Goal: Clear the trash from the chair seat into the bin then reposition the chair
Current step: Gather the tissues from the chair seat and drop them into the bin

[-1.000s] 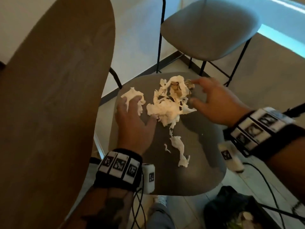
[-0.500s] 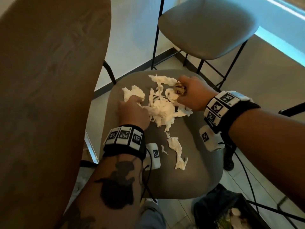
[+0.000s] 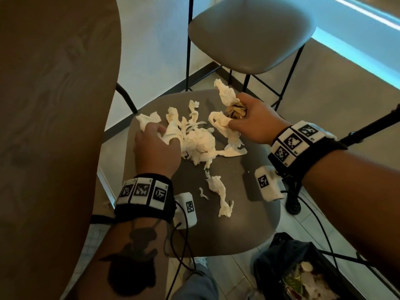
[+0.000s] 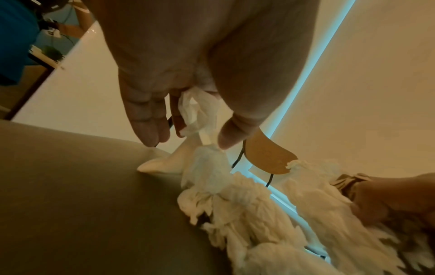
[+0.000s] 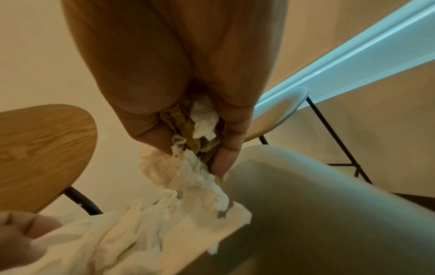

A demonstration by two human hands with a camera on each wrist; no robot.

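Observation:
A pile of torn white tissue point(image 3: 198, 142) lies on the grey chair seat point(image 3: 233, 221). My left hand point(image 3: 157, 148) grips a wad of white tissue point(image 4: 196, 109) at the pile's left side. My right hand point(image 3: 251, 121) holds a crumpled brown paper ball point(image 3: 236, 111) together with a strip of white tissue point(image 5: 204, 119), raised slightly at the seat's far right. A long loose tissue strip point(image 3: 220, 194) and a small scrap point(image 3: 203, 193) lie nearer me on the seat. The bin point(image 3: 303, 276) with a black bag stands on the floor at lower right.
The chair's wooden backrest point(image 3: 49, 126) fills the left of the head view. A second grey chair point(image 3: 251, 33) with black legs stands just beyond. Cables point(image 3: 320, 226) hang from both wrists over the seat's near edge. A wall with a lit strip point(image 3: 357, 53) runs at right.
My right hand closed on the brown paper ball and tissue and lifted them a little. My left hand curled its fingers round tissue at the pile's left.

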